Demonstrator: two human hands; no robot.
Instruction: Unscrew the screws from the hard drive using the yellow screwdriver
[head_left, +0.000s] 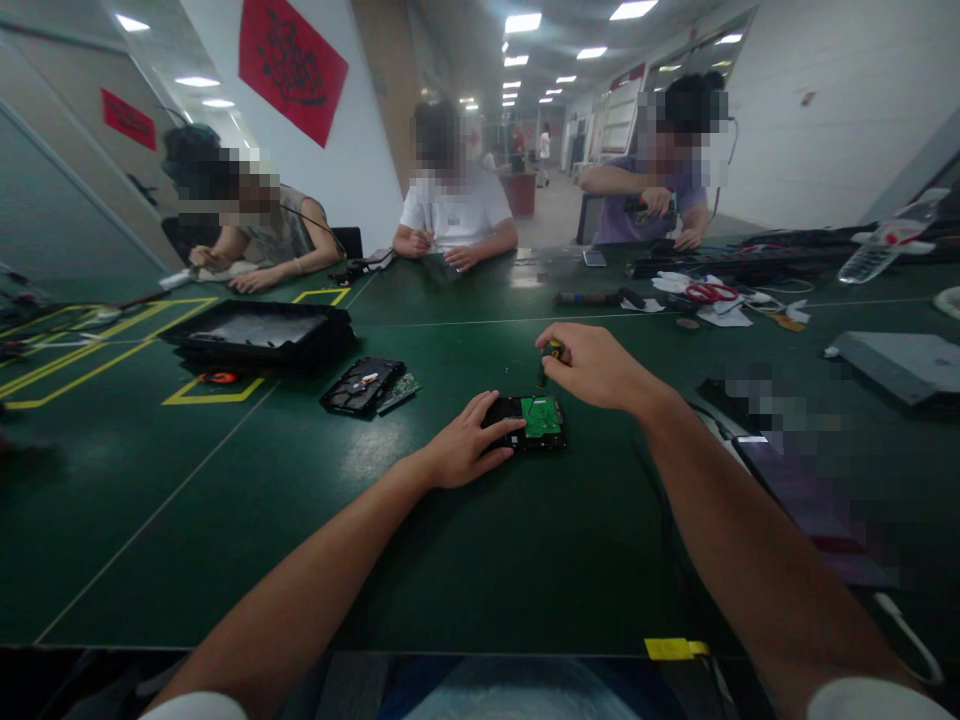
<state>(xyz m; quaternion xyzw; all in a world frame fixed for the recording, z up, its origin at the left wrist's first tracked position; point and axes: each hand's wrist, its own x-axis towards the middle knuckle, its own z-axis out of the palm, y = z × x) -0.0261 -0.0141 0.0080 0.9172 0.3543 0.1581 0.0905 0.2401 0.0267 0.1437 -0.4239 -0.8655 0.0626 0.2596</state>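
Observation:
A black hard drive (pixel 534 422) with a green circuit board on top lies on the dark green table (pixel 480 560) in front of me. My left hand (pixel 469 445) rests on its left side, fingers spread flat, holding it down. My right hand (pixel 592 365) is closed around a small screwdriver (pixel 550 356) with a yellow and black handle. The screwdriver stands upright with its tip at the drive's far edge.
A second opened hard drive (pixel 364 385) with a loose board lies to the left, beside a black tray (pixel 262 335). Scissors (pixel 709 292), paper scraps and cables lie at the far right, near a plastic bottle (pixel 885 245). Three people sit at the table's far side.

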